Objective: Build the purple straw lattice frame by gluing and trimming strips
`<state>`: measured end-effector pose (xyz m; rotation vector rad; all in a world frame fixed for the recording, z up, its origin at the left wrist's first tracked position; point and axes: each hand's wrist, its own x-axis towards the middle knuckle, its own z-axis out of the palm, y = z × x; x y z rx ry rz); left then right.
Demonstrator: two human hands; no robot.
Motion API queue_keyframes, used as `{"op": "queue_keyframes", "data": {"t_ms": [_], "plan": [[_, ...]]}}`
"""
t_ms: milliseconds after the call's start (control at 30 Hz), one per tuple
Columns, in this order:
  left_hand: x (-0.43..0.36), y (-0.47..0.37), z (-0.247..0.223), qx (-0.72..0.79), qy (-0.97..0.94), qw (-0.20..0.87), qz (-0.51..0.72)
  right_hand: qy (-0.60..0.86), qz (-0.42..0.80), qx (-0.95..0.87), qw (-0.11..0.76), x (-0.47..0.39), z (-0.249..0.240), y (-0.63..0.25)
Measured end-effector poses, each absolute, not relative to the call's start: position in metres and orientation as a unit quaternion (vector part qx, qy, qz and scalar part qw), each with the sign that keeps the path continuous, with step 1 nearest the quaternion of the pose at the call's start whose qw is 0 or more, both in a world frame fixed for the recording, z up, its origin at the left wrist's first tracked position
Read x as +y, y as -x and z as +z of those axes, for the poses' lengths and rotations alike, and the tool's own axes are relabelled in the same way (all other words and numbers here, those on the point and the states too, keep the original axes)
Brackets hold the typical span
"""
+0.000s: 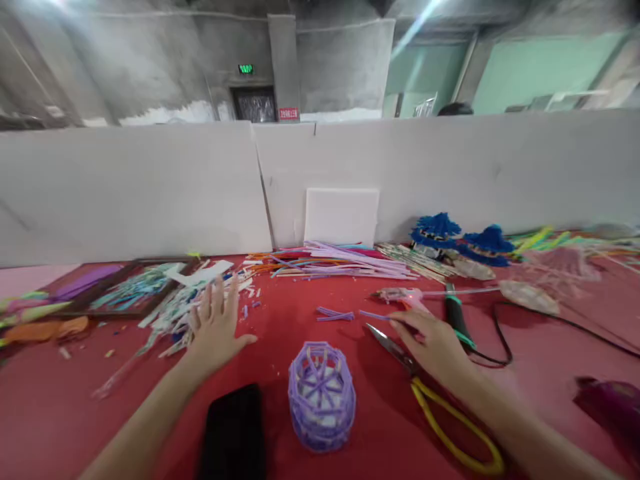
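Note:
My left hand [215, 330] hovers over the red table with fingers spread and nothing in it, near a heap of pale pipe cleaner scraps [183, 317]. My right hand [435, 343] pinches the end of a short purple pipe cleaner [373, 315]. Just left of that piece lie several cut purple pipe cleaners [330, 313], some crossing. A small purple pipe cleaner basket [323, 407] with a spoked pattern stands between my arms. Scissors [393, 345] with yellow handles lie partly open beneath my right hand. Behind that hand rests a glue gun [400, 294].
A black phone [234, 433] lies near the front edge. Long pipe cleaners [345, 260] are bunched along the white partition [150, 193]. Black-and-green-handled tool [456, 317], black cable [500, 333] and blue fuzzy pieces [435, 230] occupy the right; a brown frame [135, 310] sits left.

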<state>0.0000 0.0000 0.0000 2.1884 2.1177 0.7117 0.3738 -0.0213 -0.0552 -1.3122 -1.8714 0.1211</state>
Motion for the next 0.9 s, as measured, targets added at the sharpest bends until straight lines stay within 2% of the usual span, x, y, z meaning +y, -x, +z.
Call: {"op": "queue_keyframes", "data": {"t_ms": [133, 267, 367, 400, 467, 633, 733, 800, 900], "plan": [[0.007, -0.008, 0.002, 0.666, -0.701, 0.018, 0.254, 0.516, 0.038, -0.747, 0.418, -0.018, -0.055, -0.378], [-0.009, -0.004, 0.000, 0.591, -0.769, 0.070, 0.235, 0.519, 0.051, -0.729, 0.445, -0.018, -0.053, -0.380], [-0.031, -0.005, -0.002, 0.504, -0.825, 0.189, 0.175, 0.526, 0.073, -0.704, 0.470, -0.019, -0.047, -0.379], [-0.038, -0.007, -0.003, 0.475, -0.817, 0.284, 0.164, 0.528, 0.084, -0.697, 0.477, -0.020, -0.044, -0.378], [-0.051, -0.017, -0.005, 0.464, -0.779, 0.387, 0.168, 0.528, 0.115, -0.687, 0.485, -0.023, -0.037, -0.375], [-0.074, -0.051, -0.009, 0.446, -0.724, 0.475, 0.228, 0.529, 0.213, -0.660, 0.489, -0.038, -0.019, -0.363], [-0.084, -0.068, -0.013, 0.450, -0.707, 0.476, 0.267, 0.526, 0.321, -0.605, 0.505, -0.048, -0.004, -0.354], [-0.091, -0.077, -0.019, 0.466, -0.708, 0.440, 0.296, 0.510, 0.389, -0.559, 0.525, -0.054, 0.007, -0.349], [-0.100, -0.084, -0.030, 0.492, -0.721, 0.363, 0.327, 0.489, 0.425, -0.546, 0.531, -0.060, 0.023, -0.341]]}}
